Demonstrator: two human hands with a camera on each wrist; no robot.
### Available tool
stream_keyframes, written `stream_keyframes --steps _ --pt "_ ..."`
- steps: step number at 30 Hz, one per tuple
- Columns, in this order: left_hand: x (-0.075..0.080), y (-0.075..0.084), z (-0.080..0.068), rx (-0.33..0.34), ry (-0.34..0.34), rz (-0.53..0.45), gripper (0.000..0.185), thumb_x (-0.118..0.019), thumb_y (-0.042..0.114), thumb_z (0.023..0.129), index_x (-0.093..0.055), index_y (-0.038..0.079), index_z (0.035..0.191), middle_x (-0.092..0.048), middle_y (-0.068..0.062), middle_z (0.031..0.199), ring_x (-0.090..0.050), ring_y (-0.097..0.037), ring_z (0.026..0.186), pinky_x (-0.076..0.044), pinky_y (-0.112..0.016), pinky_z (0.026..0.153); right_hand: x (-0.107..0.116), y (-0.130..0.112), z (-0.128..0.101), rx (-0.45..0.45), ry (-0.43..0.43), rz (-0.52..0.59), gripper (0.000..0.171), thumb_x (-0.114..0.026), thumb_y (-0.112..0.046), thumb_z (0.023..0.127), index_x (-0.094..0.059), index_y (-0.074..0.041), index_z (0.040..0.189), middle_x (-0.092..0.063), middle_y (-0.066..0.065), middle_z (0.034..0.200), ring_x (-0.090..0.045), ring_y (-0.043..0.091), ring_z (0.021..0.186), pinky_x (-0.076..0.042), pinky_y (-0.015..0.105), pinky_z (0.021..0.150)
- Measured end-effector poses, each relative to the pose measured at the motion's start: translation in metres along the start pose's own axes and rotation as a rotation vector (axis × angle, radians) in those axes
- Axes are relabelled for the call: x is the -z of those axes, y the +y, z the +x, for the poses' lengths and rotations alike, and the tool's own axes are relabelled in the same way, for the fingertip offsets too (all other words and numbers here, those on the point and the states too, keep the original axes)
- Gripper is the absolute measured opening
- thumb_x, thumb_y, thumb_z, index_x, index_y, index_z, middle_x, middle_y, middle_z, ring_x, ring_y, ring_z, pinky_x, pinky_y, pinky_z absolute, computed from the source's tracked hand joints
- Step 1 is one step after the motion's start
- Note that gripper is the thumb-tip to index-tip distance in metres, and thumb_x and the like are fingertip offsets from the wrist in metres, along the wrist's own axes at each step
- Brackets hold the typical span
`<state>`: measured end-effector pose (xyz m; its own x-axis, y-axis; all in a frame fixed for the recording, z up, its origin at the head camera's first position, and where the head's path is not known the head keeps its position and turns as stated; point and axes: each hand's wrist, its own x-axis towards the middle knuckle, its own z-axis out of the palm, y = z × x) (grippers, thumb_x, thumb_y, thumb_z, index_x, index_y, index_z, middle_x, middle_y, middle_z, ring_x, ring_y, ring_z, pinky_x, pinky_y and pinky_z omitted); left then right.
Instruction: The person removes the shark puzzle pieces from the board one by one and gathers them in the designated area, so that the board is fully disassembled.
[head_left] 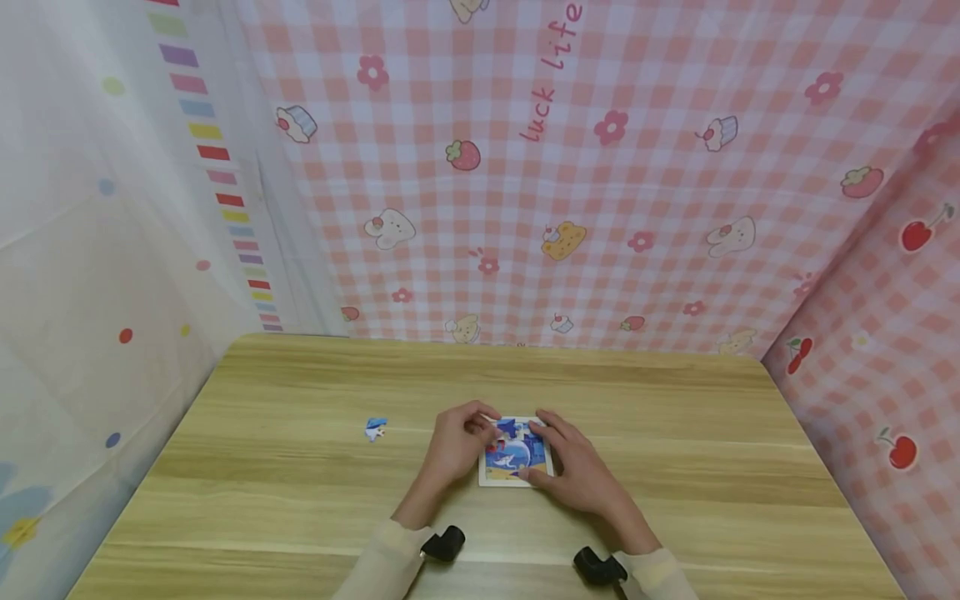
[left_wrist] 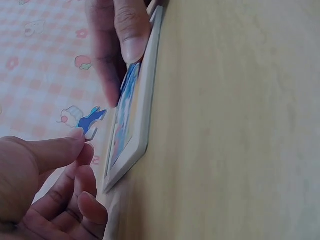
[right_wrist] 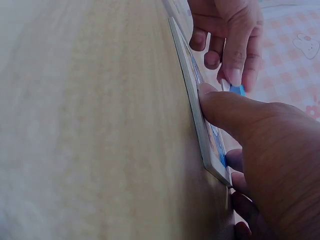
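Observation:
A small square jigsaw puzzle [head_left: 516, 482] with a white frame and a blue sea-like picture lies on the table between both hands. My left hand [head_left: 456, 440] pinches a blue puzzle piece [left_wrist: 91, 121] between thumb and index finger, just above the puzzle's left upper part. The piece looks tilted, clear of the board in the left wrist view. My right hand [head_left: 579, 468] holds the puzzle at its right side, with the thumb [right_wrist: 212, 102] on the picture and fingers at the upper right edge. Part of the picture is hidden under the hands.
Another loose puzzle piece [head_left: 375, 429], blue and white, lies on the wooden table [head_left: 300, 500] to the left of the puzzle. A pink checked cloth [head_left: 525, 192] hangs behind the table, with further cloths at both sides.

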<state>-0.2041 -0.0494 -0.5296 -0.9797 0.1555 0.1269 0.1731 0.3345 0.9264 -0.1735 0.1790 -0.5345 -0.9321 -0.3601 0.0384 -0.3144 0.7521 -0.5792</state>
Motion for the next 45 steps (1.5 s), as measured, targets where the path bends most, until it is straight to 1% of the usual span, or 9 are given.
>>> stream_keyframes --steps 8,13,20,24,27,33,38,42,45 --pt "0.015 -0.003 -0.008 0.023 0.043 -0.001 0.013 -0.078 0.002 0.087 -0.076 0.010 0.097 -0.073 -0.005 0.082 -0.062 -0.009 0.072 -0.052 -0.020 0.067 0.000 -0.001 -0.001 -0.003 -0.006 0.002 0.077 -0.075 -0.050 0.089 -0.049 -0.014 0.153 -0.032 0.009 0.168 -0.029 0.038 0.154 -0.027 0.062 0.121" --pt "0.026 -0.005 -0.011 0.017 0.068 -0.018 0.015 -0.077 -0.002 0.085 -0.076 0.007 0.097 -0.074 -0.007 0.082 -0.064 -0.011 0.072 -0.053 -0.021 0.067 0.001 -0.002 -0.001 -0.006 -0.006 0.009 0.077 -0.075 -0.049 0.090 -0.048 -0.014 0.153 -0.032 0.009 0.168 -0.029 0.038 0.155 -0.027 0.062 0.122" --pt "0.041 -0.009 -0.015 0.056 0.088 0.007 0.016 -0.078 0.000 0.085 -0.077 0.011 0.097 -0.074 -0.006 0.084 -0.065 -0.012 0.076 -0.054 -0.021 0.071 0.002 -0.004 -0.001 0.001 -0.005 0.007 0.077 -0.075 -0.048 0.090 -0.048 -0.013 0.153 -0.032 0.009 0.168 -0.029 0.038 0.154 -0.028 0.062 0.121" --pt "0.050 -0.011 -0.016 0.064 0.103 0.014 0.016 -0.076 -0.001 0.086 -0.077 0.011 0.097 -0.074 -0.006 0.085 -0.066 -0.014 0.077 -0.054 -0.022 0.071 0.003 -0.005 -0.002 0.012 0.002 0.014 0.076 -0.076 -0.046 0.090 -0.049 -0.012 0.152 -0.033 0.010 0.167 -0.029 0.039 0.154 -0.028 0.062 0.121" --pt "0.057 -0.012 -0.018 0.082 0.110 0.022 0.016 -0.076 -0.001 0.086 -0.077 0.011 0.096 -0.074 -0.007 0.084 -0.065 -0.014 0.076 -0.053 -0.022 0.071 0.003 -0.005 -0.002 0.017 0.004 0.014 0.076 -0.076 -0.045 0.090 -0.049 -0.012 0.152 -0.033 0.011 0.167 -0.029 0.039 0.154 -0.029 0.063 0.120" --pt "0.070 -0.013 -0.019 0.101 0.107 0.043 0.015 -0.077 0.000 0.085 -0.077 0.010 0.096 -0.074 -0.008 0.083 -0.065 -0.014 0.075 -0.052 -0.022 0.070 0.002 -0.005 -0.002 0.015 0.001 0.009 0.076 -0.076 -0.046 0.090 -0.048 -0.012 0.153 -0.033 0.010 0.167 -0.029 0.038 0.154 -0.029 0.063 0.120" --pt "0.079 -0.017 -0.020 0.113 0.102 0.035 0.017 -0.077 -0.002 0.084 -0.076 0.009 0.097 -0.074 -0.006 0.084 -0.064 -0.014 0.074 -0.052 -0.021 0.069 0.002 -0.003 -0.002 0.013 -0.001 0.003 0.077 -0.075 -0.048 0.090 -0.048 -0.014 0.153 -0.032 0.009 0.167 -0.029 0.037 0.155 -0.028 0.063 0.121" --pt "0.087 -0.020 -0.020 0.114 0.097 0.023 0.017 -0.076 -0.004 0.084 -0.076 0.007 0.097 -0.075 -0.009 0.084 -0.066 -0.015 0.074 -0.052 -0.020 0.068 0.002 -0.003 -0.002 0.011 -0.002 0.003 0.077 -0.075 -0.049 0.090 -0.048 -0.014 0.153 -0.032 0.009 0.168 -0.028 0.037 0.155 -0.028 0.063 0.121" --pt "0.094 -0.022 -0.020 0.122 0.089 0.033 0.016 -0.076 -0.004 0.085 -0.076 0.006 0.097 -0.075 -0.009 0.084 -0.066 -0.015 0.074 -0.052 -0.020 0.068 0.002 -0.003 -0.002 0.011 -0.002 0.005 0.077 -0.075 -0.049 0.090 -0.048 -0.014 0.153 -0.032 0.009 0.168 -0.028 0.038 0.155 -0.028 0.063 0.121"
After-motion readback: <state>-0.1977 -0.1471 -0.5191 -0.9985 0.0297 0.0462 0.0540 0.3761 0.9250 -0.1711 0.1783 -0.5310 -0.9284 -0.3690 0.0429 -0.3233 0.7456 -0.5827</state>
